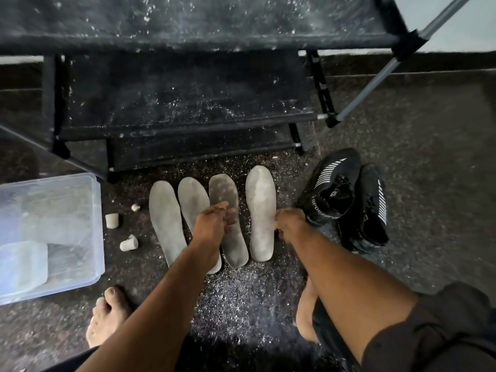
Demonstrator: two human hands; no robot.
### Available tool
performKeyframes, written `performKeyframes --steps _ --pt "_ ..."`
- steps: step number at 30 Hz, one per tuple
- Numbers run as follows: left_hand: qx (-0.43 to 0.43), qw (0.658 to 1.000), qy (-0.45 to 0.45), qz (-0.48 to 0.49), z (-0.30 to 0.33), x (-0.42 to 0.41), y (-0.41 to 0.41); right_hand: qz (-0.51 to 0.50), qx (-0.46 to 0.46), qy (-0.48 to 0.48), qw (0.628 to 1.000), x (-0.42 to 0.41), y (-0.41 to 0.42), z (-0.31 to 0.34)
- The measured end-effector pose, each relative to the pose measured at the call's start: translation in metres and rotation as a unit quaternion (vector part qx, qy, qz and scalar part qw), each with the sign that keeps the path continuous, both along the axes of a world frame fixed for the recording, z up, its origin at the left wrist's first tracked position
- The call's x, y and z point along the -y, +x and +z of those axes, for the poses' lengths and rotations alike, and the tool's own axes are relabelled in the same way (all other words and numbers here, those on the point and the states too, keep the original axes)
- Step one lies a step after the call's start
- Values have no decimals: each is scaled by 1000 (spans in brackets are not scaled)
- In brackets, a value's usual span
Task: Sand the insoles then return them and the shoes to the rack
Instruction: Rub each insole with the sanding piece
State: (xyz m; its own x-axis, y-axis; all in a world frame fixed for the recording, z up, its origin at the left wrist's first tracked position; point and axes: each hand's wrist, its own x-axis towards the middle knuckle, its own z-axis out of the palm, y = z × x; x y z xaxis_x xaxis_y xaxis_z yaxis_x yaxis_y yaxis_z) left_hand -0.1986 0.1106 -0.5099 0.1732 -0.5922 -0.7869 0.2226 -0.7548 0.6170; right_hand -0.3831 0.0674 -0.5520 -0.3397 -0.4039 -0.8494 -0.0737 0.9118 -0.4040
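My left hand (pixel 213 220) is hovering, fingers loose, over the middle insoles (pixel 228 224), while my right hand (pixel 290 222) is pinching the rightmost insole (pixel 260 208) at its edge.

Looks like a home floor corner: black fabric shoe rack (pixel 188 108), dark speckled stone floor (pixel 416 162) dusted white, clear plastic storage bin (pixel 88 237), bare feet.

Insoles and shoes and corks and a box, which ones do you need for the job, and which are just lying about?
For the job:
four grey insoles in a row on the floor
pair of black sneakers
black shoe rack

Just lying about:
clear plastic bin
two cork-like stoppers
white dust and shavings on the floor
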Motion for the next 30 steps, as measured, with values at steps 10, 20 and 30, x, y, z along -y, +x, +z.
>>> performKeyframes --steps 10,20,30 --pt "-1 998 39 -53 64 -15 -15 88 102 36 990 -15 -22 98" --pt "-7 993 -113 -28 260 -19 -4 195 150 -84 966 -34 8 307" --pt "-101 951 -284 -62 352 -60 55 192 196 -260 926 -71 55 418"
